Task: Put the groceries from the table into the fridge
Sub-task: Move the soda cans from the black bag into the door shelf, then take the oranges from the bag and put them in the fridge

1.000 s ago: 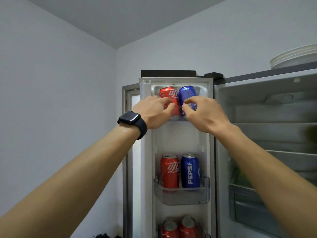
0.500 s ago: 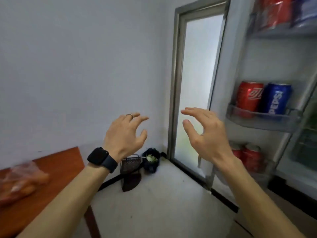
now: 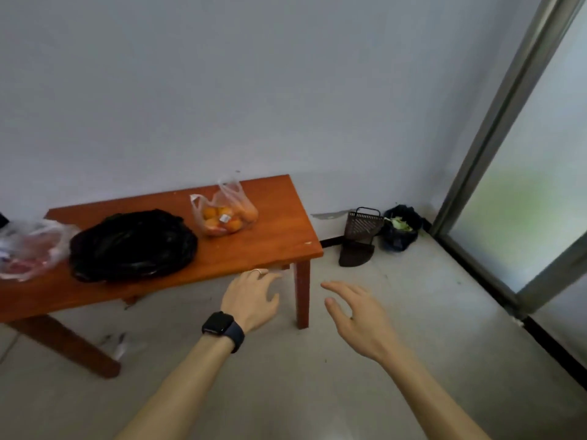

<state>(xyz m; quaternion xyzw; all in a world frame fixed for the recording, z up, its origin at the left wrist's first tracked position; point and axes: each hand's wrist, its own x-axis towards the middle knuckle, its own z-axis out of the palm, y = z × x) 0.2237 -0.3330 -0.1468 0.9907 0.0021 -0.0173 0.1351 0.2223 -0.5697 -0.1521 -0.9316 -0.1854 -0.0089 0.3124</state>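
A low wooden table (image 3: pixel 279 236) stands against the wall. On it lie a clear bag of oranges (image 3: pixel 224 215), a black plastic bag (image 3: pixel 131 244) and, at the far left, a clear bag with red meat (image 3: pixel 28 254). My left hand (image 3: pixel 251 295), with a watch and a ring, hovers empty in front of the table's near right edge, fingers relaxed. My right hand (image 3: pixel 355 312) hangs empty over the floor to the right of the table leg, fingers loosely spread. The fridge is out of view.
A dark dustpan (image 3: pixel 359 241) and a black rubbish bag with green scraps (image 3: pixel 400 228) sit in the corner by the wall. A frosted glass door with a metal frame (image 3: pixel 495 128) fills the right side. Pale floor lies between me and the table.
Both hands let go of the cans on the fridge door's top shelf and came down empty. My view swung left and down from the fridge to the table.
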